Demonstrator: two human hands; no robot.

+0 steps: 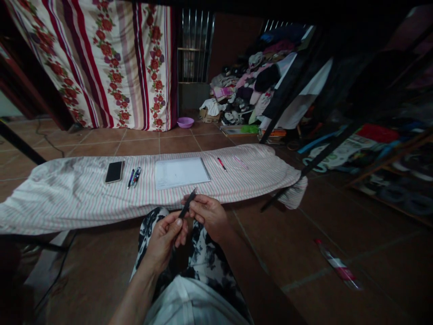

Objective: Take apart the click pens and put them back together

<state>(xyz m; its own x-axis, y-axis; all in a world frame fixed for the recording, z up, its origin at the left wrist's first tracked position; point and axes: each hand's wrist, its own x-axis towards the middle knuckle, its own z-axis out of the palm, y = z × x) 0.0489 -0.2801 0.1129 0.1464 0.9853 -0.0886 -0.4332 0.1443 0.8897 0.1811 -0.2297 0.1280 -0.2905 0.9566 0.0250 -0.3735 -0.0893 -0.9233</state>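
A black pen (187, 203) is held slantwise between my two hands, above my lap, its pointed tip up and away from me. My left hand (169, 232) pinches its lower end between thumb and fingers. Nearer the tip, my right hand (208, 214) grips it with thumb and forefinger. Just beyond lies a spiral notebook (182, 172) with a white page, its coil on the right. Left of it rest two dark pens (134, 178) and a smartphone (114, 172) with a dark screen. To its right are a red pen (222, 164) and a pink pen (241, 162).
A striped cloth (88, 194) covers the low surface before me, with dark metal bars at both ends. A plastic bottle (338, 265) lies on the tiled floor at right. Farther off are a purple basin (185, 122), a heap of clothes (253, 85) and a floral curtain (128, 63).
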